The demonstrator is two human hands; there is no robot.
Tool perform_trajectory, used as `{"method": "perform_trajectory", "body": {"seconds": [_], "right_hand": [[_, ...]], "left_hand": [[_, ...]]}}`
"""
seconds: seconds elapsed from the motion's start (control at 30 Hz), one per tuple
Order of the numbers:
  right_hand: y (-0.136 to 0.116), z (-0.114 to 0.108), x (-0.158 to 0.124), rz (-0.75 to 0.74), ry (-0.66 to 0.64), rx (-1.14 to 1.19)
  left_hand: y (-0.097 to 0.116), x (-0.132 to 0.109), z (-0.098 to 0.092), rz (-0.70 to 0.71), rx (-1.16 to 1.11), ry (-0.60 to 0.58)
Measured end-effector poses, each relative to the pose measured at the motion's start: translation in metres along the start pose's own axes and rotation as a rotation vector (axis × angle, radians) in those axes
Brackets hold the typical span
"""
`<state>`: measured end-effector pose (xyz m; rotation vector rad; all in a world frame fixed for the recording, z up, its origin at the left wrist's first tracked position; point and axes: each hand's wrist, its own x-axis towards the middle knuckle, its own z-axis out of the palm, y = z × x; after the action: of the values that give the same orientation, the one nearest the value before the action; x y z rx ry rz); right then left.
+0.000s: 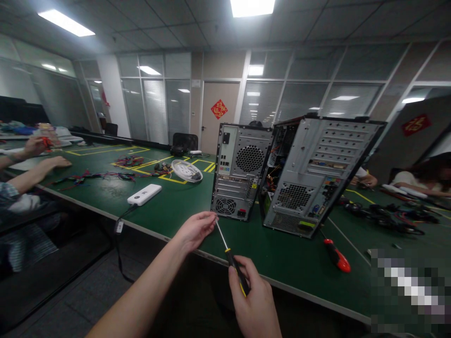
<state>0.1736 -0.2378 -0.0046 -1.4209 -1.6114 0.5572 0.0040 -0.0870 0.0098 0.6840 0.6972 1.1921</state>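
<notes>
My right hand (252, 291) is wrapped round the black and yellow handle of a screwdriver (222, 235), whose shaft points up and forward. At its tip the fingers of my left hand (197, 231) are pinched together, and whatever is between them is too small to make out. Just beyond the tip stands a computer tower (230, 188) upright, its rear panel with ports, fan grille and power socket facing me. To its right a second, larger tower (299, 188) also shows its rear, with its left side uncovered and wires visible inside.
A red and black screwdriver (337, 256) lies right of the towers. A white power bank (144, 194) with a cable, a white perforated bowl (186, 171) and tangled wires (128, 162) lie left; black cables (380, 216) lie right. Another person's hands (52, 164) are at the far left.
</notes>
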Motion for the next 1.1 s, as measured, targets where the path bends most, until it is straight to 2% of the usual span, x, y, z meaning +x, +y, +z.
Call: {"method": "perform_trajectory", "body": {"seconds": [0.3,0.8,0.93,1.1], "right_hand": [[-0.002,0.007,0.001,-0.025,0.034,-0.007],[-0.021,0.024,0.007,-0.018,0.113,-0.096],[-0.026,0.026,0.011,-0.104,0.073,-0.090],[-0.030,0.032,0.018,-0.089,-0.001,-0.106]], "left_hand": [[-0.001,0.000,0.000,0.004,0.025,0.032],[-0.005,0.004,0.009,0.052,0.012,0.186],[-0.002,0.009,0.016,0.033,0.005,0.268],[0.004,0.018,0.017,0.047,0.169,0.292]]}}
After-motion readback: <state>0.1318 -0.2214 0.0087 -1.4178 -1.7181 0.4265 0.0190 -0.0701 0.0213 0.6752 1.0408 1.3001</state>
